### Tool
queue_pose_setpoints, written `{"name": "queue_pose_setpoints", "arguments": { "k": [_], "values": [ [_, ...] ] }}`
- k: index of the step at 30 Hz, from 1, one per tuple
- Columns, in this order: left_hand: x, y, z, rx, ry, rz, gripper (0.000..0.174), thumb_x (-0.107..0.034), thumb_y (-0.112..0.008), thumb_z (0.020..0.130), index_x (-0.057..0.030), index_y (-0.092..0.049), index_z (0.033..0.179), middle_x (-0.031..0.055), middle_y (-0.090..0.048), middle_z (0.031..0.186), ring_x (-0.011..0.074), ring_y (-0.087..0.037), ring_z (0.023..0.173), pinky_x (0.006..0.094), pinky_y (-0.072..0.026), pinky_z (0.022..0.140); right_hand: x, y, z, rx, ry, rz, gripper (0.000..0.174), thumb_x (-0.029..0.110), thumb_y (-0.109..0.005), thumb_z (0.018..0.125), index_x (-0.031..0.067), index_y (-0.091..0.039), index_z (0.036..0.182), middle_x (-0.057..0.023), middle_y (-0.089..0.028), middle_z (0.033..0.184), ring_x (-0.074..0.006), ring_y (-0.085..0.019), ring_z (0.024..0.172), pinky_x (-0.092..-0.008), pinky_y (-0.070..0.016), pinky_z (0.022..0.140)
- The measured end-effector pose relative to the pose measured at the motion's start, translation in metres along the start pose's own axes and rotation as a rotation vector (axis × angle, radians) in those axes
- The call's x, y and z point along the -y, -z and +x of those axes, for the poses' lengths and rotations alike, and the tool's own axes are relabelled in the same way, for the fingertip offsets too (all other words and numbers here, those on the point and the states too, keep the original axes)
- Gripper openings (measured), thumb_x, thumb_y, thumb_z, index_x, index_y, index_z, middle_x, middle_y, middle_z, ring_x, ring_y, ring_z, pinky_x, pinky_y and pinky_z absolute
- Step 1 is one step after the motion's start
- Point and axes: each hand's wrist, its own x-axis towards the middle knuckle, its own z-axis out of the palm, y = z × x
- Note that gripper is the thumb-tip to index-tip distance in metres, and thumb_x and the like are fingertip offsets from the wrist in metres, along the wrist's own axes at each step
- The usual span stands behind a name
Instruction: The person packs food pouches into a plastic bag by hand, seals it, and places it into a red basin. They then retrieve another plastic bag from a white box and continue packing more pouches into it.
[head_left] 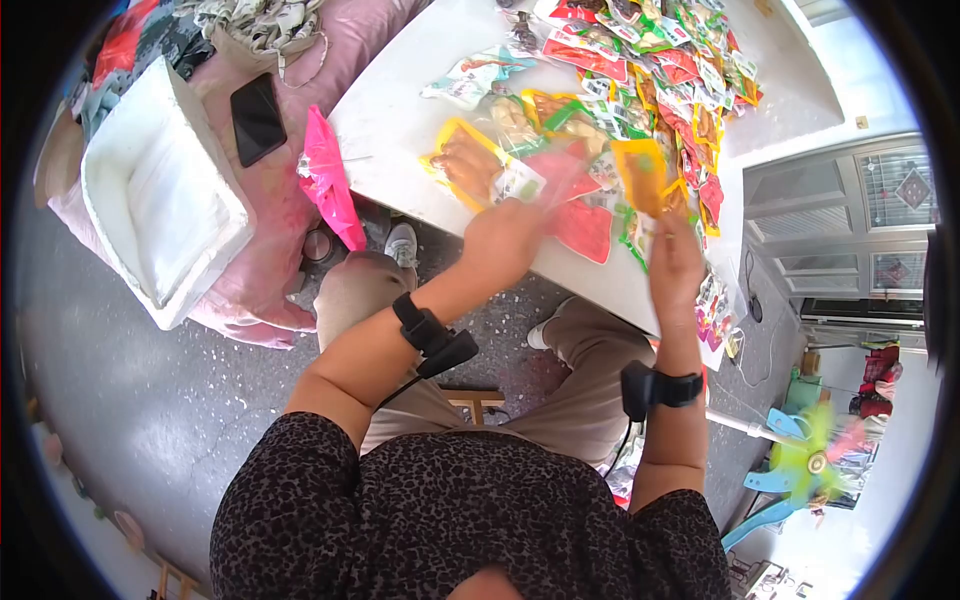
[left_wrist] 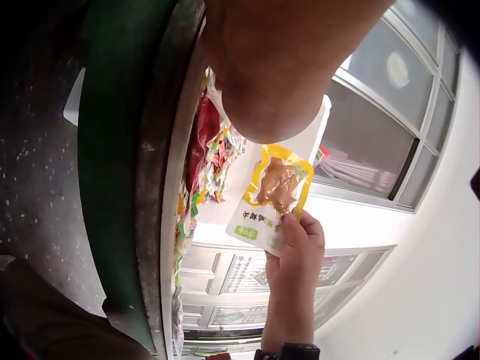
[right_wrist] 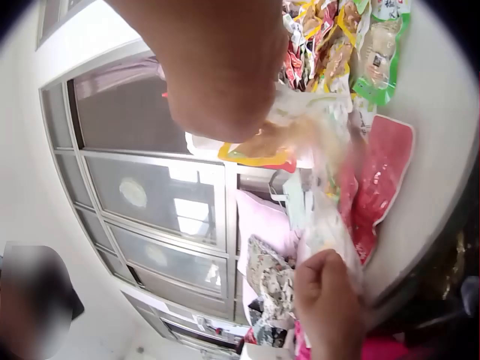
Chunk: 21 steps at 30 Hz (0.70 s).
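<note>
My left hand (head_left: 500, 243) is a fist near the table's front edge, gripping a clear plastic bag (right_wrist: 328, 225) that is blurred in the head view. In the right wrist view the same left hand (right_wrist: 330, 300) shows its curled fingers. To the right, my right hand (head_left: 677, 262) pinches a yellow-edged sealed food packet (head_left: 640, 172) by one end. The left wrist view shows this packet (left_wrist: 277, 184) with brown food behind a clear window, thumb and fingers at its white end. A red packet (head_left: 584, 232) lies on the table between the hands.
Several sealed food packets (head_left: 685, 75) are heaped across the white table (head_left: 390, 120). Left of it, a white foam box (head_left: 160, 200) and a black phone (head_left: 258, 120) rest on pink cloth, near a bright pink bag (head_left: 328, 180). A colourful fan (head_left: 815, 462) stands at right.
</note>
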Motion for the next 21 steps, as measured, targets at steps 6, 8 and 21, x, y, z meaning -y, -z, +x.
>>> {"name": "queue_pose_setpoints", "arguments": {
  "k": [6,8,21],
  "values": [
    [-0.007,0.010,0.006,0.006,0.100,-0.089,0.012,-0.006,-0.050,0.069,-0.0035,-0.052,0.080,0.0128,-0.053,0.074,0.0302,-0.052,0.069,0.0368,-0.0428,0.060,0.011,-0.049,-0.048,0.086,0.250,0.014,0.017,-0.004,-0.050,0.056,0.0009,-0.050,0.073,-0.0119,-0.049,0.077,-0.0268,-0.049,0.071,-0.0352,-0.0418,0.062],
    [-0.003,0.006,0.004,-0.018,0.125,-0.082,0.011,-0.006,-0.050,0.069,-0.0025,-0.051,0.080,0.0135,-0.053,0.074,0.0306,-0.052,0.069,0.0366,-0.0427,0.059,0.014,-0.054,-0.054,0.091,0.243,0.015,0.017,-0.002,-0.051,0.055,0.0014,-0.050,0.071,-0.0104,-0.049,0.077,-0.0260,-0.049,0.071,-0.0344,-0.0417,0.061],
    [-0.003,0.008,0.003,0.000,-0.102,0.146,0.009,-0.008,-0.052,0.064,-0.0064,-0.050,0.072,0.0095,-0.044,0.060,0.0273,-0.048,0.055,0.0358,-0.0400,0.048,0.029,-0.064,-0.044,0.131,0.207,-0.103,0.014,0.002,-0.053,0.057,0.0049,-0.051,0.070,-0.0063,-0.049,0.081,-0.0241,-0.049,0.079,-0.0338,-0.0385,0.061]
  ]
}}
